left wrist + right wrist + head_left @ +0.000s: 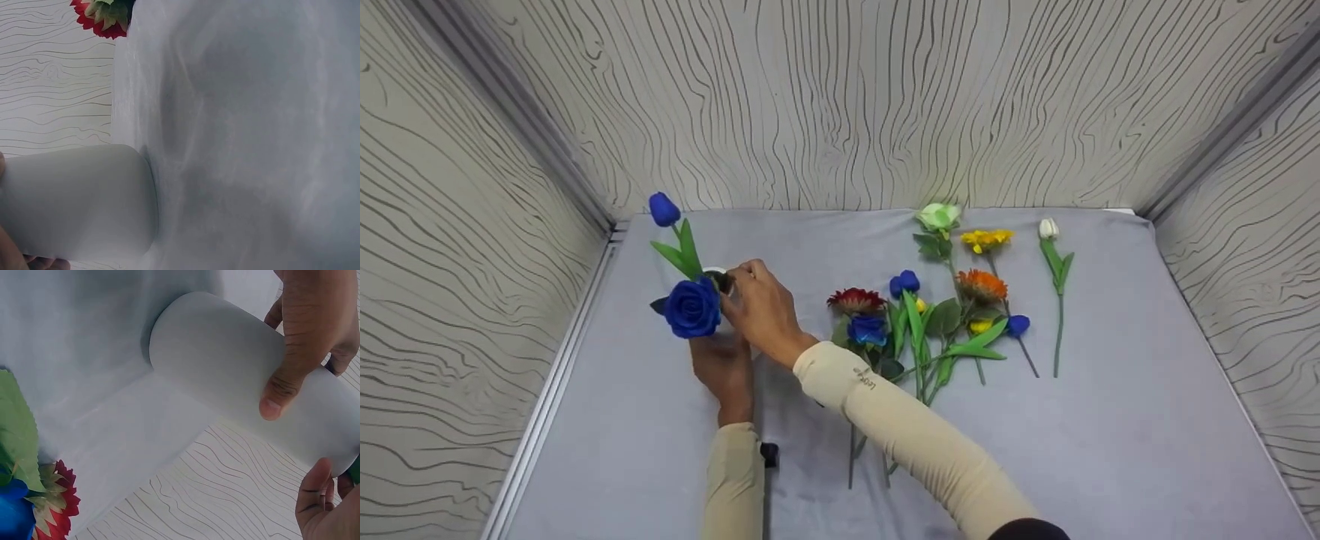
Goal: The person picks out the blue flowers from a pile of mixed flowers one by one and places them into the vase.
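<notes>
A white cylindrical vase (pixel 225 354) stands on the grey cloth. My left hand (pixel 725 367) grips it, its thumb and fingers around the side in the right wrist view. A blue rose (pixel 692 308) and a blue tulip (pixel 664 209) stick out above the vase, the rose leaning toward me. At the rim, my right hand (pixel 765 311) pinches the rose by its greenery; its fingertips are partly hidden there. In the left wrist view the vase's lower part (pixel 84 202) shows, with a few left-hand fingers at the edge.
Several artificial flowers lie right of the hands: a red flower (pixel 856 301), another blue rose (pixel 868 330), an orange flower (pixel 982 285), a pale green rose (pixel 939 217), a yellow flower (pixel 987 240) and a white tulip (pixel 1048 229). Patterned walls (pixel 840 97) enclose the table.
</notes>
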